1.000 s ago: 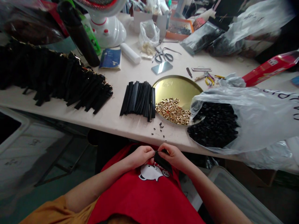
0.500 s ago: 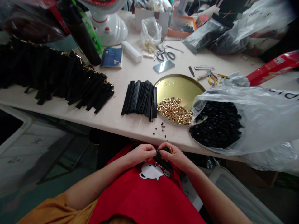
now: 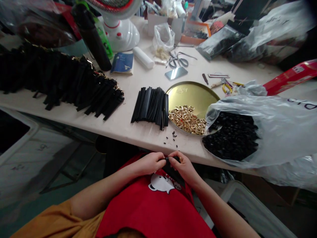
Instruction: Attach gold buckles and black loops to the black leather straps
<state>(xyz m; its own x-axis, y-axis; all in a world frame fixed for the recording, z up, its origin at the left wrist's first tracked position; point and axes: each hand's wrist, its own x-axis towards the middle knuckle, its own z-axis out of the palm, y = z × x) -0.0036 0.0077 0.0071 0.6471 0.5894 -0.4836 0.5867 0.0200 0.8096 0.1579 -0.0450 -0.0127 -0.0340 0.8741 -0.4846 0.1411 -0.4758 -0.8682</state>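
Close together in front of the red apron, my left hand (image 3: 151, 163) and my right hand (image 3: 182, 167) both pinch a black strip (image 3: 173, 171). A bit of gold metal shows at my right fingers. Beyond the table edge lies a stack of black strips (image 3: 150, 106). Touching its right side is a round gold tray (image 3: 195, 91) with gold buckles (image 3: 187, 119) heaped at its near side. An open plastic bag (image 3: 279, 129) on the right holds small black pieces (image 3: 231, 135).
Many black strips with gold parts (image 3: 61, 77) pile up at the left. Behind are a dark bottle (image 3: 92, 39), a blue booklet (image 3: 122, 62), a white roll (image 3: 143, 57), scissors (image 3: 182, 61), a phone (image 3: 176, 73) and pliers (image 3: 226, 88). Small black bits lie near the table's front edge (image 3: 119, 136).
The view has shifted a little, so the table items appear slightly further right and lower. Both hands keep their pinch on the black strip, with only slight finger movement.
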